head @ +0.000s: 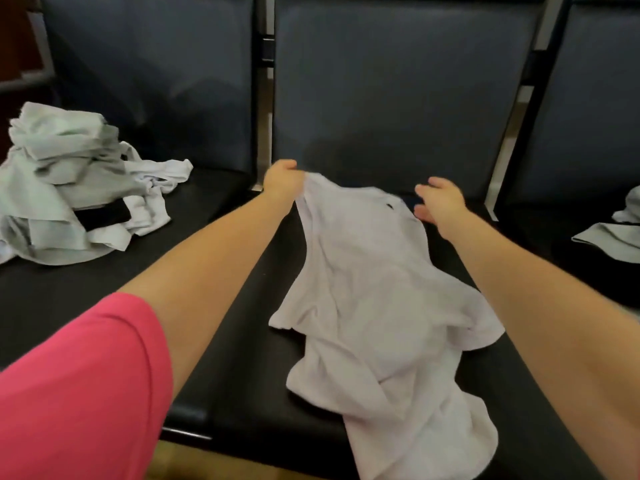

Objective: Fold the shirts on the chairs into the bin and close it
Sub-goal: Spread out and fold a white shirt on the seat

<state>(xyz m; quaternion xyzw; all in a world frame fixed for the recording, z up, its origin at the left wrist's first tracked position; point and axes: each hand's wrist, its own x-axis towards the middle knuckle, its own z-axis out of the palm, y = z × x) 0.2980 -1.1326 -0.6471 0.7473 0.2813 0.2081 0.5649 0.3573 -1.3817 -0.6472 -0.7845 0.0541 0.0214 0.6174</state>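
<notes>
A white shirt [377, 306] lies crumpled lengthwise on the middle dark chair seat [242, 341], its collar end toward the backrest. My left hand [282, 180] is shut on the shirt's far left corner, pinching it near the seat's back edge. My right hand [440, 202] hovers with fingers spread over the far right part of the shirt, by the collar, holding nothing. The bin is not in view.
A pile of pale shirts with a dark item [65, 188] sits on the left chair seat. More pale fabric [616, 233] lies on the right chair. Dark padded backrests [398, 81] rise behind the seats. The seat's front edge is near me.
</notes>
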